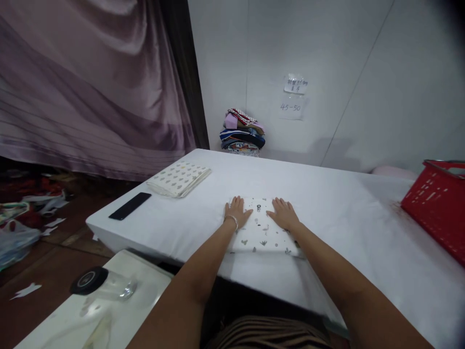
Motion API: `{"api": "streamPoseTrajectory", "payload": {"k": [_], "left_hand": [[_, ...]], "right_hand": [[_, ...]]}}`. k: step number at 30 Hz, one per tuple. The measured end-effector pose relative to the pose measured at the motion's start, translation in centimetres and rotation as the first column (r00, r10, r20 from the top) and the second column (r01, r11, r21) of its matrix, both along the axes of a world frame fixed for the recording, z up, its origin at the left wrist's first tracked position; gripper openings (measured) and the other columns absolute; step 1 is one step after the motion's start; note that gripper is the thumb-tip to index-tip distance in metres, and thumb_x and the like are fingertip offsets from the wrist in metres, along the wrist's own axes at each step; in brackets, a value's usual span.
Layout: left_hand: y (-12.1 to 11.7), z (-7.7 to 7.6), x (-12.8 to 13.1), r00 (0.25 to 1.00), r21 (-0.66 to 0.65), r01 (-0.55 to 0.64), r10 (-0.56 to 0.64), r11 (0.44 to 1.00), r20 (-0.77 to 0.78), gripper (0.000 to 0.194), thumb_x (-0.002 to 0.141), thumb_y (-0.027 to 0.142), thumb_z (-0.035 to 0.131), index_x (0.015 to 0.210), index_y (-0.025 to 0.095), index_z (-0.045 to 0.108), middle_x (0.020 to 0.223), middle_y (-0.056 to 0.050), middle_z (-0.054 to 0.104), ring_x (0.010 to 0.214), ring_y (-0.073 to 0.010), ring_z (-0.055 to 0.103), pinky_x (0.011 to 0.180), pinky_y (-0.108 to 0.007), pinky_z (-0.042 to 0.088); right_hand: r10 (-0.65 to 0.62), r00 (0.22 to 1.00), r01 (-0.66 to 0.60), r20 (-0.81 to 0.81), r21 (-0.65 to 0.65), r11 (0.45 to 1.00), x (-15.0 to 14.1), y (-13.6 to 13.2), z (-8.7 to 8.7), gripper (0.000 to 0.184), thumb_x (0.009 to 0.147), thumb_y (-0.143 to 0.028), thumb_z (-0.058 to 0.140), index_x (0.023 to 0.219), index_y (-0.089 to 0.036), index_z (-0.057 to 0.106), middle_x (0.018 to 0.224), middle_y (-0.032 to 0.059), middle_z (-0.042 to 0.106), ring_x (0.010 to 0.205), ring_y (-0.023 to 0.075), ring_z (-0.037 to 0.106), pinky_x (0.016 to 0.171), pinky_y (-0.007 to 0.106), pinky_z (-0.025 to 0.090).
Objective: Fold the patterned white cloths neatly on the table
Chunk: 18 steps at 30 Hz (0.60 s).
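Purple curtain [109,87] is hanging at far L, beyond a white-covered table [327,194]. Red basket [439,203] is sitting at the table's R side. Folded white cloth [263,235] w/ small grey prints is lying nr the table's front edge, approx. mid, directly under both hands. Another folded cloth [178,178], grey-patterned, is resting well apart, back L. L hand [237,211] and R hand [285,213] are lying spread flat on the nearer cloth, palms down, thumbs pointing inward, w/ a gap btwn them. Black phone [130,206] is lying nr the grey-patterned one; thin bracelet [234,219] is circling the L wrist.
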<state>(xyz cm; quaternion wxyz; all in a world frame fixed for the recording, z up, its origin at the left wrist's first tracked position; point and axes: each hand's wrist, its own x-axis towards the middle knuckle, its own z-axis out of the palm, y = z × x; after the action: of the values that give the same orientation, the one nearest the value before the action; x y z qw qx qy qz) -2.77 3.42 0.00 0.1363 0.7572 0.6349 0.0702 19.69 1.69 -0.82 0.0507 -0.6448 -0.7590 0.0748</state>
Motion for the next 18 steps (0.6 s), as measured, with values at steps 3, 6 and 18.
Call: {"api": "streamPoseTrajectory", "payload": {"k": [3, 6, 18], "left_hand": [[0.2, 0.0, -0.1, 1.000, -0.021, 0.015, -0.015, 1.000, 0.026, 0.071, 0.084, 0.059, 0.033, 0.143, 0.021, 0.027, 0.154, -0.006, 0.011, 0.142, -0.0238, 0.003, 0.112, -0.048, 0.006], [0.0, 0.4, -0.7, 0.996, 0.017, -0.017, 0.015, 1.000, 0.088, 0.065, 0.086, 0.054, 0.036, 0.141, 0.020, 0.030, 0.154, -0.006, 0.014, 0.141, -0.0219, 0.007, 0.113, -0.040, 0.013], [0.1, 1.7, -3.3, 0.873, -0.169, -0.402, 0.433, 0.900, 0.225, 0.055, 0.076, 0.056, 0.053, 0.109, 0.012, 0.058, 0.111, -0.020, 0.064, 0.102, -0.0307, 0.061, 0.080, -0.035, 0.045]], "right_hand": [[0.002, 1.000, -0.002, -0.016, -0.009, 1.000, 0.1, -0.1, 0.4, 0.067, 0.091, -0.056, 0.028, 0.143, -0.014, 0.027, 0.151, 0.0103, 0.019, 0.139, 0.0254, 0.011, 0.111, 0.045, 0.008], [-0.025, 0.998, 0.025, -0.063, -0.002, 1.000, 0.8, -0.4, 1.3, 0.064, 0.090, -0.053, 0.034, 0.141, -0.015, 0.032, 0.150, 0.0110, 0.022, 0.138, 0.0264, 0.014, 0.110, 0.046, 0.013], [-0.459, 0.805, 0.422, -0.375, -0.182, 0.888, 5.3, -2.8, 1.2, 0.067, 0.080, -0.046, 0.055, 0.136, -0.011, 0.041, 0.130, 0.0165, 0.052, 0.119, 0.0301, 0.049, 0.097, 0.038, 0.039]]}}
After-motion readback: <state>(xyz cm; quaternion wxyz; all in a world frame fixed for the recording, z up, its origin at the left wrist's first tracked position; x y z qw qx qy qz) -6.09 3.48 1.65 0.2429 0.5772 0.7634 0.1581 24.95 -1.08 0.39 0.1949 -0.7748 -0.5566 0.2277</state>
